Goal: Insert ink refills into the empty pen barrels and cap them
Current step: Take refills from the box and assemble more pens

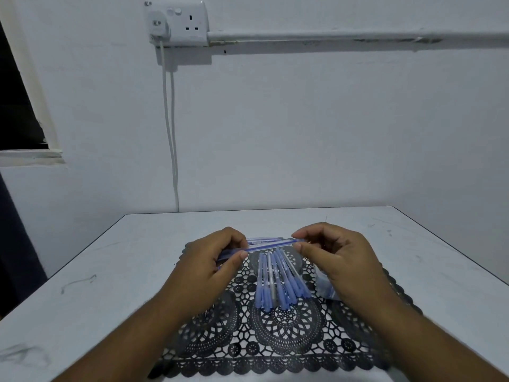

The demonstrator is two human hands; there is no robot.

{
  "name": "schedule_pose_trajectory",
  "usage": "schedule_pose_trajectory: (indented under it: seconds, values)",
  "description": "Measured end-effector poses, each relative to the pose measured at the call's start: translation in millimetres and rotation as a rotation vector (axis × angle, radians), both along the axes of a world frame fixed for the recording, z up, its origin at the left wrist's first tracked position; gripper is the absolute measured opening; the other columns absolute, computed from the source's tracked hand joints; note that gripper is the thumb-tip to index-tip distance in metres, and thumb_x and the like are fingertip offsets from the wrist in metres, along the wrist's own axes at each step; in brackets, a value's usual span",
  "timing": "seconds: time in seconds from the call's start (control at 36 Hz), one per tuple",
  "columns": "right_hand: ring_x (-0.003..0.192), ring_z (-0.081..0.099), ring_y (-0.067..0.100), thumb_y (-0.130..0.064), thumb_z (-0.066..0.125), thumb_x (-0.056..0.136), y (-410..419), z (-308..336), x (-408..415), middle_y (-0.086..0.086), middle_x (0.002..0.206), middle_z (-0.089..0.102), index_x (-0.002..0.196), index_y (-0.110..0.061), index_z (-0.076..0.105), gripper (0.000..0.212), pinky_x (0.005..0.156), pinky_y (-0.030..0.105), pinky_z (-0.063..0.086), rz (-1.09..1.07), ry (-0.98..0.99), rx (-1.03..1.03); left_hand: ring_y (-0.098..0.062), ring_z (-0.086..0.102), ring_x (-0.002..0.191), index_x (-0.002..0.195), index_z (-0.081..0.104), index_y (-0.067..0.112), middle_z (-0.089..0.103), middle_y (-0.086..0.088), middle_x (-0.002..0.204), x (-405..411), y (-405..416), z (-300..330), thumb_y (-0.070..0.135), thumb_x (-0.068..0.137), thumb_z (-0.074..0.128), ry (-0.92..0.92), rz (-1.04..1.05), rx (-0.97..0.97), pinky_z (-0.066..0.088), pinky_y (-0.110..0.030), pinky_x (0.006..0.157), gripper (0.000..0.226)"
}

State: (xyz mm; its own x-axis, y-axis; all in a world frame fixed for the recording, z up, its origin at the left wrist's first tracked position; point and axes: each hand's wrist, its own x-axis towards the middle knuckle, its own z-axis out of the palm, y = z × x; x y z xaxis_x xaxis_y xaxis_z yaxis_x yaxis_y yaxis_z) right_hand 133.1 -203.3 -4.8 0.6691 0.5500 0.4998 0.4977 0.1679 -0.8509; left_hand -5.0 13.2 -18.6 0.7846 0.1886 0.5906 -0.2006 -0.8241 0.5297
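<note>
I hold one clear pen barrel [271, 244] with a blue ink refill inside it level above the mat. My left hand [209, 264] pinches its left end between thumb and fingers. My right hand [340, 256] pinches its right end at the fingertips. Below it a fan of several blue-capped pens [278, 281] lies on the black lace mat [278, 337], caps toward me. A few more clear barrels [263, 239] lie behind the held pen, partly hidden. A pale blue pile [326, 286], perhaps caps or a bag, sits under my right wrist.
The mat lies on a white table [104, 271] set against a white wall. A wall socket [177, 23] with a plugged cable [172, 133] hangs behind the table. A dark window opening [16, 106] is at the left.
</note>
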Motion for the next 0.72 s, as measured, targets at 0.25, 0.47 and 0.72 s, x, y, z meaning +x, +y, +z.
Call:
schedule_pose_trajectory:
  seconds: [0.25,0.47,0.72]
  values:
    - [0.079,0.070,0.027,-0.015,0.080,0.087,-1.8,0.7,2.1,0.007,0.085,0.077,0.094,-0.024,0.082,0.012,0.069,0.032,0.061,-0.003,-0.023,-0.021,-0.011,0.063,0.082,0.096,0.062,0.033,0.066,0.012,0.088,-1.7,-1.6,3.2,0.018,0.101,0.064,-0.004,0.010,0.008,0.043,-0.013,0.067,0.016]
    - [0.082,0.071,0.028,-0.014,0.078,0.089,-1.9,0.1,1.1,0.002,0.086,0.077,0.096,-0.022,0.081,0.010,0.076,0.043,0.061,-0.013,-0.102,-0.051,-0.010,0.063,0.083,0.097,0.062,0.034,0.066,0.015,0.089,-2.0,-1.7,2.1,0.026,0.101,0.061,-0.005,-0.001,0.018,0.043,-0.013,0.068,0.010]
    - [0.084,0.071,0.024,-0.013,0.078,0.089,-2.6,-0.5,3.0,-0.001,0.089,0.076,0.096,-0.024,0.080,0.013,0.078,0.044,0.060,-0.038,-0.182,-0.037,-0.006,0.063,0.082,0.097,0.060,0.038,0.066,0.019,0.090,-1.0,-7.4,4.4,0.034,0.097,0.057,-0.025,-0.001,0.027,0.043,-0.011,0.068,0.005]
